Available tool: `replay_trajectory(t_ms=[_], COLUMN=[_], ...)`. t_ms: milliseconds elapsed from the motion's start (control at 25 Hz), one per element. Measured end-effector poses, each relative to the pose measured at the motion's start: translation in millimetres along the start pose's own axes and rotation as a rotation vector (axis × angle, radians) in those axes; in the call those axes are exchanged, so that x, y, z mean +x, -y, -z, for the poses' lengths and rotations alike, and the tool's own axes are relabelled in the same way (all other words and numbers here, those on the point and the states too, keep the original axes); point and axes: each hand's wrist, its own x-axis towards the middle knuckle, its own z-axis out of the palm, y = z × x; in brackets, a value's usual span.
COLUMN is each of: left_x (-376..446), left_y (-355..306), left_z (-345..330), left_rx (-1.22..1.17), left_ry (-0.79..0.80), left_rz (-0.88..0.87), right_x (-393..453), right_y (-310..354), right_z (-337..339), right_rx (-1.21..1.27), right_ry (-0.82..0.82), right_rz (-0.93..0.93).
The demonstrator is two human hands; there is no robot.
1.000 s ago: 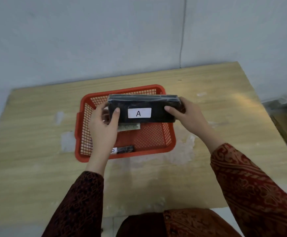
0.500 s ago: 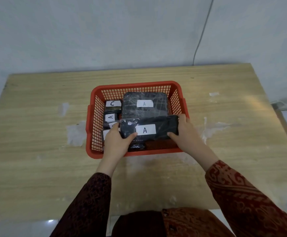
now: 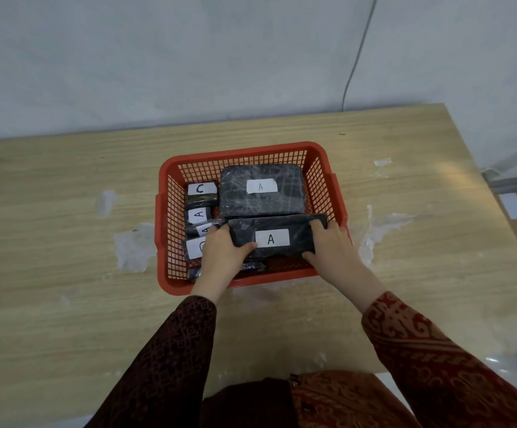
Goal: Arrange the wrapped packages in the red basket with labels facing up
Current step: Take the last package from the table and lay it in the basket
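Note:
A red mesh basket (image 3: pixel 252 149) stands on the wooden table. Both hands hold a long black wrapped package (image 3: pixel 298 234) with an "A" label facing up, low in the basket's near half. My left hand (image 3: pixel 221 253) grips its left end and my right hand (image 3: pixel 332 244) its right end. Behind it lies a large black package (image 3: pixel 235 193) labelled "A". Along the left wall sit small packages: one labelled "C" (image 3: pixel 201 189), one labelled "A" (image 3: pixel 199 214), a tilted one (image 3: pixel 204 230) and one (image 3: pixel 193 248) partly hidden by my left hand.
The wooden table (image 3: pixel 65 273) has pale tape residue patches left and right of the basket. A grey wall runs behind, with a thin cable (image 3: pixel 355 63) hanging down it. A small dark item (image 3: pixel 252 267) lies near the basket's front wall.
The long "A" package has come down from above the basket's rim into its near half, label up. Both hands stayed on its ends. The packages behind have come into sight.

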Motion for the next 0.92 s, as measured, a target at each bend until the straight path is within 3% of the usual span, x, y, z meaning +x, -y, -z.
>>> replay_trajectory(t_ms=[480,640,920], left_x=[-0.5,-2.0,-12.1], left_y=[-1.5,-5.1,-14.7], left_z=[-12.9,-15.3,-12.1], left_rx=[0.085,0.275,0.251], left_ry=[-0.087,-0.118,-0.092], left_rz=[-0.014,0.01,0.037], right_x=[11.5,9.3,1.8], right_y=[0.4,-4.3,-10.6], right_z=[-18.8,-22.5,-24.8], right_rx=[-0.067,-0.066,-0.127], right_ry=[0.067,0.053,0.273], right_rz=[-0.006,0.05,0.11])
